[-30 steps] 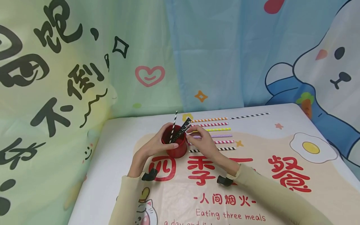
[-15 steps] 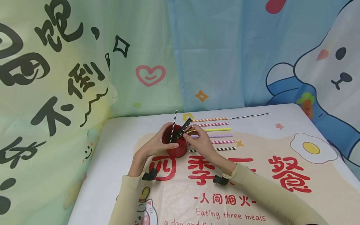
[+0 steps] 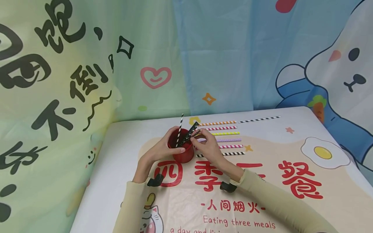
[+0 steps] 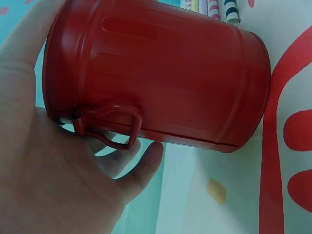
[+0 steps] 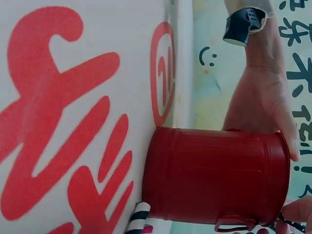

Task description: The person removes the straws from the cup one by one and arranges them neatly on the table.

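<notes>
1. Your left hand (image 3: 158, 152) grips the red cup (image 3: 181, 149), which stands upright on the tablecloth (image 3: 291, 155).
2. Your right hand (image 3: 208, 147) pinches a black starred straw (image 3: 189, 133) leaning inside the cup.
3. A black-and-white striped straw (image 3: 179, 127) stands in it.

Printed cloth, loose paper straws and cartoon drapes.

The worktop (image 3: 116, 168) carries a cream printed tablecloth (image 3: 262, 207) with big red characters, a fried-egg picture (image 3: 322, 152) and the line "Eating three meals". On it lie paper straws in a row: an orange-striped straw (image 3: 217, 123), a black-and-white striped straw (image 3: 259, 119), a red-striped straw (image 3: 224, 128), a yellow straw (image 3: 225, 133), a purple straw (image 3: 230, 140). Behind hang a green fabric backdrop (image 3: 73, 64) with black characters and a blue rabbit-print curtain (image 3: 320, 64).
</notes>
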`<state>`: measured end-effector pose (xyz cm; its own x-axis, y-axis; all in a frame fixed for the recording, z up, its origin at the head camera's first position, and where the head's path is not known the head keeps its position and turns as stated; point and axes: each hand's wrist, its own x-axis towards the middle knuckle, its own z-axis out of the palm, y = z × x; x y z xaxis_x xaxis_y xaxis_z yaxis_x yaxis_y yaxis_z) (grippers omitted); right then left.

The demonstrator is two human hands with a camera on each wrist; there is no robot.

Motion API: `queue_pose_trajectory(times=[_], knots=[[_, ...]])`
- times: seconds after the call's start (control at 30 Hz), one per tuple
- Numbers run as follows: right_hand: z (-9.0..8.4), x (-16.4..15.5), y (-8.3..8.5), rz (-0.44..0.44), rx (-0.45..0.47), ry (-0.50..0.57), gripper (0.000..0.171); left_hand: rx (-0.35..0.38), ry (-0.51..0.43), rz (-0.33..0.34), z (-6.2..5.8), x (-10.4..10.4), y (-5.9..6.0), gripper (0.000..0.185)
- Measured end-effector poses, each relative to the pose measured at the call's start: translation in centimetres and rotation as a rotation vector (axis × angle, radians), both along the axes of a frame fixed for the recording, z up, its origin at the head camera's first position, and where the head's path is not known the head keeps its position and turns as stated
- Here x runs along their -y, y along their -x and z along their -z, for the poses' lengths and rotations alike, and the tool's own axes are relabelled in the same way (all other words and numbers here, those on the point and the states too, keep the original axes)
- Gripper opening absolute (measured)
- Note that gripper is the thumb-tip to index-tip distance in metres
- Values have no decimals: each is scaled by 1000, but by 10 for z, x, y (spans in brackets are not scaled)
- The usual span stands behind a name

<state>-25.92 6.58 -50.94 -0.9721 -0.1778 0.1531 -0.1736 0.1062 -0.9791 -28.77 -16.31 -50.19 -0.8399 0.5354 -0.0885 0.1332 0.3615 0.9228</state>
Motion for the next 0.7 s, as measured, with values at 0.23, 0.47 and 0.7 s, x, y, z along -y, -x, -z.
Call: queue_pose_trajectory(times=[0.23, 0.47, 0.7], knots=[[-14, -9, 3, 42, 16, 5, 21, 17, -23, -1, -3, -1, 0, 88], [-26, -22, 8, 77, 11, 43, 25, 23, -7, -1, -3, -2, 1, 87], [-39, -37, 6, 92, -1, 67, 23, -3, -17, 1, -2, -2, 0, 81]])
